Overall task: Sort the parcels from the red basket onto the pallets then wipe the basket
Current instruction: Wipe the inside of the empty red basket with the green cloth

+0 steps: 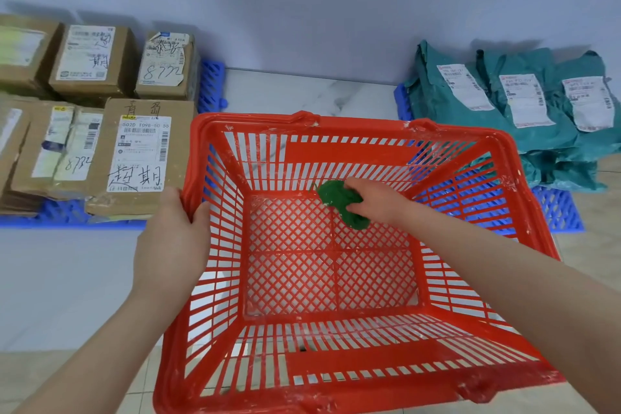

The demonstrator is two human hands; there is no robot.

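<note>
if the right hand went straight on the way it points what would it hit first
Probably the far wall of the red basket: the right hand, gripping a green cloth, points toward it from inside the basket, though depth is unclear.

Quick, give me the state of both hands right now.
Left hand: grips the basket rim.
Right hand: holds the green cloth inside the basket.
</note>
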